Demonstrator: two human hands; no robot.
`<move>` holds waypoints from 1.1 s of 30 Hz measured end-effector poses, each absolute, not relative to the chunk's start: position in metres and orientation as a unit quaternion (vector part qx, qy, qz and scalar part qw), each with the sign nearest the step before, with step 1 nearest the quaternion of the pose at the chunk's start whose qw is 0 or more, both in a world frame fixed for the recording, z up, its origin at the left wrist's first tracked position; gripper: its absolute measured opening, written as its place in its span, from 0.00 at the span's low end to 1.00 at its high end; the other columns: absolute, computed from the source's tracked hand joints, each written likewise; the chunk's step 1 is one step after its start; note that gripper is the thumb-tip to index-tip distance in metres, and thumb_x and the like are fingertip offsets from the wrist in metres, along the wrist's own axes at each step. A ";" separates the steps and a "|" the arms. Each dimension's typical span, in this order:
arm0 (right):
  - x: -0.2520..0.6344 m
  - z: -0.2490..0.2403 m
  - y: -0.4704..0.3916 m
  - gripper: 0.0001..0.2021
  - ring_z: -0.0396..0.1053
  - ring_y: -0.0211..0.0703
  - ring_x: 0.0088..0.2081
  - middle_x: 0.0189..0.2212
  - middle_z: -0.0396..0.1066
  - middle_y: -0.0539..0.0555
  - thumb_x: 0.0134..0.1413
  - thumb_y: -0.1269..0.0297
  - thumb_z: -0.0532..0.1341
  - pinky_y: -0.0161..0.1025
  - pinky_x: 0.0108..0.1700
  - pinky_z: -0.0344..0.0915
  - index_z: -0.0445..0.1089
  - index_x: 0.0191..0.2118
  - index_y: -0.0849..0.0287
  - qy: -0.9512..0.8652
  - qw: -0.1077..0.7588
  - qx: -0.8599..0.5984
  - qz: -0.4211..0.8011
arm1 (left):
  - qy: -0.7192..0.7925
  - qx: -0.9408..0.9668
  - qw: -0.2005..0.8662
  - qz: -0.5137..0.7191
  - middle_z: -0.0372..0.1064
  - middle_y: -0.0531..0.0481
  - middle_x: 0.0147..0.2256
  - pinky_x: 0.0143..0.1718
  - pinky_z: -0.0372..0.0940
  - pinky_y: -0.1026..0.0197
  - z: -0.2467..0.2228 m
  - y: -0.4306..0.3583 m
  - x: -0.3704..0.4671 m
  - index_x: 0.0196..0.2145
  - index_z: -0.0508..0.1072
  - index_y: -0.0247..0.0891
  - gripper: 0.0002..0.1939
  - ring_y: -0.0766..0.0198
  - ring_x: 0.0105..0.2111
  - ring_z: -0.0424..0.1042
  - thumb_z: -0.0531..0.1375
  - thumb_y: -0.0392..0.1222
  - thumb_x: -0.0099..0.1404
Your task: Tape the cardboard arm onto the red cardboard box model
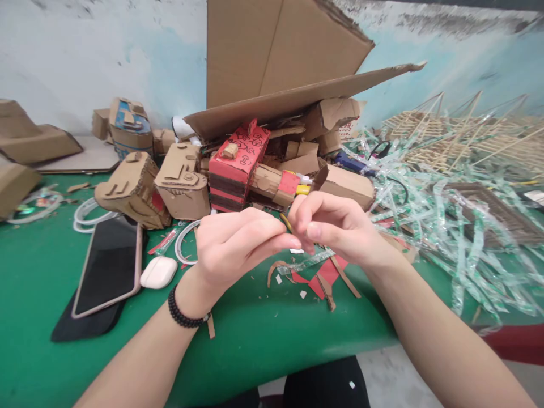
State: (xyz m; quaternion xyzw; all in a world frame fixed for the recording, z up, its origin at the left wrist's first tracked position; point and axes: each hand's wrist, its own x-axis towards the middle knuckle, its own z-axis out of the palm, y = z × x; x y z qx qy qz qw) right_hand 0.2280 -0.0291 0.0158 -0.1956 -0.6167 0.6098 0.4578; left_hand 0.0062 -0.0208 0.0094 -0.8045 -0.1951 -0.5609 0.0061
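Both hands meet over the green table, fingertips nearly touching. Between them a small thin yellow piece (285, 221) shows, its kind too small to tell. My right hand (335, 226) is closed in a pinch at that piece's end. My left hand (242, 241), with a black bead bracelet at the wrist, has its fingers pressed together beside the piece; what lies inside them is hidden. Just behind the hands lies a cardboard model with a red patterned box (238, 161) and a brown cardboard arm. Under the fingers are red paper scraps (329, 275) and narrow cardboard strips (346, 276).
At left lie a phone (108, 266) and a white earbud case (158, 272). Cardboard shapes (182, 181) stand behind. Tangled clear-green tape strips (463, 266) and wooden stick frames (463, 136) fill the right. A large cardboard sheet (272, 51) leans on the wall.
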 end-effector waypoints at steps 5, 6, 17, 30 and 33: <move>0.226 0.020 -0.032 0.06 0.69 0.35 0.28 0.34 0.75 0.50 0.67 0.62 0.72 0.35 0.32 0.71 0.78 0.39 0.57 -0.616 0.440 -0.195 0.623 | -0.192 -0.803 0.014 -0.564 0.80 0.54 0.27 0.29 0.72 0.66 0.008 -0.022 0.006 0.37 0.83 0.45 0.07 0.65 0.25 0.79 0.74 0.48 0.69; 0.226 0.019 -0.032 0.06 0.69 0.35 0.28 0.34 0.75 0.50 0.67 0.62 0.72 0.35 0.31 0.70 0.78 0.39 0.57 -0.614 0.445 -0.198 0.622 | -0.196 -0.801 0.021 -0.565 0.81 0.54 0.27 0.29 0.73 0.66 0.007 -0.022 0.006 0.38 0.83 0.45 0.07 0.64 0.25 0.80 0.74 0.48 0.69; 0.229 0.012 -0.028 0.05 0.69 0.36 0.28 0.33 0.73 0.49 0.69 0.62 0.70 0.37 0.32 0.68 0.78 0.41 0.56 -0.616 0.475 -0.205 0.594 | -0.205 -0.782 0.085 -0.582 0.83 0.50 0.36 0.32 0.75 0.66 0.010 -0.024 0.009 0.40 0.79 0.44 0.09 0.66 0.30 0.80 0.73 0.33 0.66; 0.230 0.015 -0.028 0.06 0.68 0.37 0.28 0.32 0.73 0.49 0.68 0.60 0.71 0.37 0.32 0.67 0.78 0.41 0.55 -0.610 0.482 -0.217 0.590 | -0.218 -0.769 0.109 -0.590 0.83 0.51 0.37 0.34 0.77 0.63 0.011 -0.024 0.009 0.42 0.82 0.46 0.09 0.65 0.31 0.79 0.70 0.32 0.69; 0.230 0.014 -0.028 0.04 0.68 0.36 0.29 0.33 0.73 0.49 0.69 0.62 0.70 0.36 0.32 0.67 0.78 0.41 0.55 -0.611 0.481 -0.209 0.593 | -0.217 -0.770 0.092 -0.593 0.83 0.51 0.38 0.35 0.77 0.63 0.011 -0.024 0.009 0.42 0.81 0.46 0.10 0.65 0.32 0.80 0.71 0.32 0.68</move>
